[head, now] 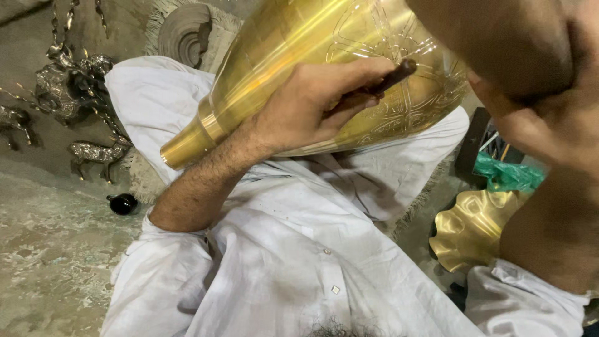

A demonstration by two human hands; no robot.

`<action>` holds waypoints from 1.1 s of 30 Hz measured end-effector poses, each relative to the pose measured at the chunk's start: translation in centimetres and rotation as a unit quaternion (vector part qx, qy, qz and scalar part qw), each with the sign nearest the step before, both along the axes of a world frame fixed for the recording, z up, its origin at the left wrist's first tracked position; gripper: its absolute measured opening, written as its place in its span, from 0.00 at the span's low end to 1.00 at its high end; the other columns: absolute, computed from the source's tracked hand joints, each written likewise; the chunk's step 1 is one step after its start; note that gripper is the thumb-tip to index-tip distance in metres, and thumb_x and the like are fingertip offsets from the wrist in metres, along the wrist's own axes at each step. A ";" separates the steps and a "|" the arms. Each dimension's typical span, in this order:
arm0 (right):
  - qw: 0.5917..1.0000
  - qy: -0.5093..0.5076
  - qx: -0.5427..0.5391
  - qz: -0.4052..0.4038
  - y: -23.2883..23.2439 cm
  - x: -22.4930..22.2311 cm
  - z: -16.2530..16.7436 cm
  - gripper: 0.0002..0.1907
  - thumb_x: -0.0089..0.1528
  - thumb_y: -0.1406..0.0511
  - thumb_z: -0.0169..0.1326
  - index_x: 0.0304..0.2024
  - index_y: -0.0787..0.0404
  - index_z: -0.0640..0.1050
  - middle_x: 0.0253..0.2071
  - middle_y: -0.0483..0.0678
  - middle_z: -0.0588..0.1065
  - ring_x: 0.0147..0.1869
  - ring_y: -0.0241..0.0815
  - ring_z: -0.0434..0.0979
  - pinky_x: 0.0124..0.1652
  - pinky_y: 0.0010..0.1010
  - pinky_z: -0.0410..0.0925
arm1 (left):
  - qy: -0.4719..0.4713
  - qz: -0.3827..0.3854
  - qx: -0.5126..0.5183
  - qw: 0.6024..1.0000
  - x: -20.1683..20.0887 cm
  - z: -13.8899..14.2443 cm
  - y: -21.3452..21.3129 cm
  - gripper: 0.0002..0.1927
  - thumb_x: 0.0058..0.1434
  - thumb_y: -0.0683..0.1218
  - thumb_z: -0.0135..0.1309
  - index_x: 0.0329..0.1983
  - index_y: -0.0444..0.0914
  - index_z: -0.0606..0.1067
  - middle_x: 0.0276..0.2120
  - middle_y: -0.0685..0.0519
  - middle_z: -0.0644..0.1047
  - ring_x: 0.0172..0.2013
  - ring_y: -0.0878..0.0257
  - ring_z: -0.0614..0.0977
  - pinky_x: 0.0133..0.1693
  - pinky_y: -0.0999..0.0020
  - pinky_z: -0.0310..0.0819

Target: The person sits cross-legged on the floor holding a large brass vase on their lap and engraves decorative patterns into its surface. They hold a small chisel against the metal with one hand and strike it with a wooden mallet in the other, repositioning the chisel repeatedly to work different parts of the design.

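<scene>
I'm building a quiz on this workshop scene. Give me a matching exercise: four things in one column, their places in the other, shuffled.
Things:
1. brass vase
2. dark-handled tool
3. metal animal figurines
4. wavy-edged brass dish

Places:
A. on the floor, lower right
B. resting across the lap
C. on the floor, far left
D. gripped in the left hand

Pairs: 1-B, 2-D, 3-C, 4-A

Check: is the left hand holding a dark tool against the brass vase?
Yes: the left hand grips a dark tool laid against the brass vase.
</scene>
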State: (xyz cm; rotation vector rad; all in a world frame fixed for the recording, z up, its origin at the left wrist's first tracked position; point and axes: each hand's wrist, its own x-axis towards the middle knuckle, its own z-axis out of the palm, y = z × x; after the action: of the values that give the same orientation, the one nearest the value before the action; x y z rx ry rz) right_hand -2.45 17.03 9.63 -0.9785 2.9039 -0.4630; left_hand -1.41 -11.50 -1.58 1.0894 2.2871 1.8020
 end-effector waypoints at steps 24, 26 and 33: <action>0.997 -0.036 -0.063 -0.030 1.8 -0.3 -1.6 0.24 0.66 0.81 0.64 0.61 0.70 0.70 0.50 0.62 0.76 0.48 0.53 0.81 0.46 0.36 0.73 | 0.011 0.021 -0.007 1.000 0.1 -0.6 0.2 0.18 0.75 0.39 0.61 0.65 0.39 0.70 0.51 0.51 0.82 0.50 0.61 0.87 0.54 0.68 0.84; 0.997 -0.028 -0.042 -0.053 2.2 0.0 -1.7 0.24 0.65 0.81 0.65 0.60 0.70 0.71 0.48 0.63 0.76 0.45 0.54 0.81 0.43 0.37 0.73 | 0.009 0.013 -0.026 1.000 -0.2 -0.1 0.2 0.20 0.74 0.40 0.61 0.66 0.39 0.71 0.51 0.50 0.82 0.51 0.59 0.86 0.55 0.66 0.84; 0.995 0.059 0.048 -0.057 2.8 1.2 -0.7 0.23 0.62 0.76 0.71 0.56 0.67 0.74 0.45 0.59 0.78 0.47 0.53 0.82 0.46 0.36 0.74 | -0.022 -0.025 -0.021 0.999 -0.9 1.3 0.1 0.19 0.74 0.40 0.60 0.65 0.40 0.71 0.51 0.49 0.82 0.51 0.57 0.87 0.55 0.65 0.84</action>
State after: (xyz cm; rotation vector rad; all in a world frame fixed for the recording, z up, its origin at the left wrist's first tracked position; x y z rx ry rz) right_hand -1.26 19.78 8.89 -0.8597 3.0661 -0.2754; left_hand -2.28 -11.36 -0.27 1.0787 2.2421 1.7348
